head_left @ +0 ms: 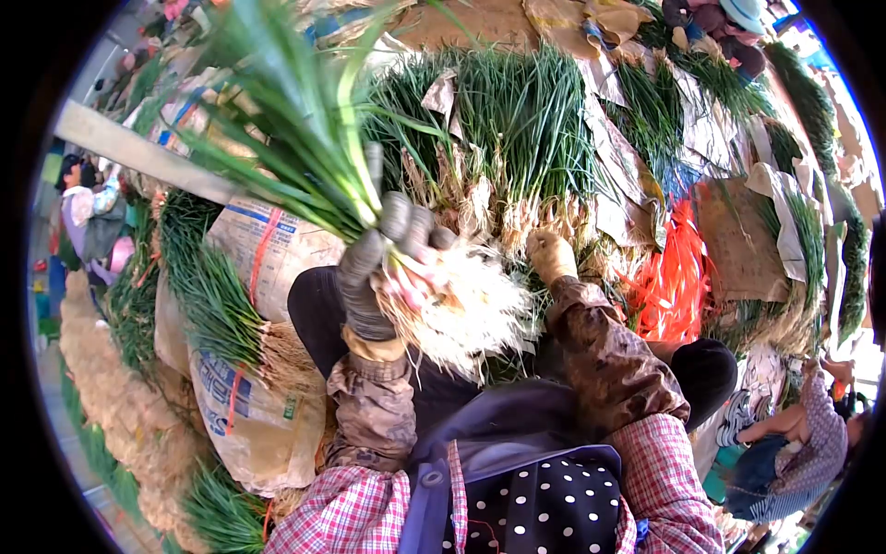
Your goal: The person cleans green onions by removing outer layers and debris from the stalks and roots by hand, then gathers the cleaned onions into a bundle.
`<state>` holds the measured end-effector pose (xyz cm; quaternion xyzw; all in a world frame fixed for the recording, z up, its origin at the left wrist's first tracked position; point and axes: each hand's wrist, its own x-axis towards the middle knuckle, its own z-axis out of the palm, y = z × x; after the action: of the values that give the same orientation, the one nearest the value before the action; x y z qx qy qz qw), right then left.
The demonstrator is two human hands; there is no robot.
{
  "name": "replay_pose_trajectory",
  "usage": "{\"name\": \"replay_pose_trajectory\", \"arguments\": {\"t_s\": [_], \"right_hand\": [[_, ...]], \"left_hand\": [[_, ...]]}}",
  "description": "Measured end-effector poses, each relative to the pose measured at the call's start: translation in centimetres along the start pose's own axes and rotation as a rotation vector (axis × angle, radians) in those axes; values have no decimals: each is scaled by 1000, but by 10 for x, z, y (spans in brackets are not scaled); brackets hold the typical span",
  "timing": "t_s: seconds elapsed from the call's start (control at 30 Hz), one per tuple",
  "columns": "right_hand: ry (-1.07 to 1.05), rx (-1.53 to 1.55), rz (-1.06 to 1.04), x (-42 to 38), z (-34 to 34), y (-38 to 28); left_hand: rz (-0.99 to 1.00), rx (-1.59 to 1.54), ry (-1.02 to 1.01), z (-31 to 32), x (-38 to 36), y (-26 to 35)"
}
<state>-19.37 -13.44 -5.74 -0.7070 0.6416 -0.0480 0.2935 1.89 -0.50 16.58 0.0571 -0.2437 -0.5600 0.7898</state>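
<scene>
My left hand (371, 277), in a dark grey coated glove, is closed around a bunch of green onions (406, 286) just above the pinkish white bulbs. The pale roots (461, 314) fan out to the right, and the green leaves rise up and left, smeared by motion. My right hand (552, 257), in a tan glove, reaches to the root ends of the green onions laid out in front of me (526, 120). Its fingers are hidden, so whether it grips any of them does not show. Brown stained sleeve covers reach up both forearms.
Orange-red plastic strips (674, 277) lie right of my right arm. Tied onion bunches (217, 291) rest on printed sacks (268, 415) at left. A pale flat strip (138, 152) juts in at upper left. Other people (798, 443) sit at right and far left (88, 208).
</scene>
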Motion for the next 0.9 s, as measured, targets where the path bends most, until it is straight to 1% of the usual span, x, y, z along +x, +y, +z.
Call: {"name": "replay_pose_trajectory", "arguments": {"t_s": [0.03, 0.07, 0.13, 0.17, 0.2, 0.27, 0.3, 0.33, 0.37, 0.4, 0.43, 0.47, 0.5, 0.53, 0.57, 0.6, 0.63, 0.67, 0.73, 0.77, 0.8, 0.83, 0.87, 0.9], "right_hand": [[63, -38, -57, 6, -5, -5], [171, 8, 39, 19, 3, -4], [142, -47, 157, 52, 9, -4], [24, -49, 240, 72, 16, 2], [-37, 19, 207, 67, 3, -10], [-58, 380, 280, 81, 10, 5], [-158, 404, 222, 64, -18, -20], [-137, 414, 212, 65, -15, -18], [-118, 422, 205, 67, -8, -14], [-100, 430, 199, 68, -3, -9], [-87, 395, 172, 35, -29, -39], [-157, 481, 145, 27, -29, -37], [-117, 418, 11, 8, -29, -39], [-78, 356, -121, -14, -30, -41], [-158, 384, -240, -29, -28, -39], [-237, 413, -358, -44, -28, -38], [-249, 369, -405, -67, -42, -54], [-271, 377, -382, -72, -40, -52], [-386, 427, -141, -67, -53, -55], [-441, 488, 45, -60, -59, -59], [-322, 532, 44, -47, -45, -46], [-336, 597, 20, -34, -36, -41], [-349, 662, -6, -23, -35, -43], [-320, 629, -36, -15, -31, -46]], "left_hand": [[41, 89, 46, -14, 1, 6], [79, 184, 156, -23, 4, 7], [-137, 555, 516, -65, 0, 14], [-187, 521, 643, -81, -6, 5], [-230, 477, 772, -96, -12, -3], [-358, 413, 847, -122, -26, -25], [-417, 384, 861, -120, -29, -39], [-477, 352, 875, -123, -31, -50], [-609, 432, 806, -137, -31, -56], [-550, 530, 766, -144, -40, -71], [-552, 478, 764, -132, -38, -79], [-553, 426, 762, -125, -37, -83], [-589, 588, 541, -144, -41, -83], [-660, 489, 543, -143, -41, -83], [-693, 438, 536, -139, -40, -86], [-761, 367, 499, -154, -43, -89], [-831, 300, 461, -170, -46, -93], [-830, 194, 399, -164, -43, -91], [-774, 178, 445, -148, -40, -93], [-720, 232, 451, -150, -42, -96], [-666, 285, 455, -155, -44, -99], [-612, 338, 456, -157, -45, -101], [-626, 429, 518, -154, -46, -97], [-699, 433, 538, -154, -46, -93]]}}
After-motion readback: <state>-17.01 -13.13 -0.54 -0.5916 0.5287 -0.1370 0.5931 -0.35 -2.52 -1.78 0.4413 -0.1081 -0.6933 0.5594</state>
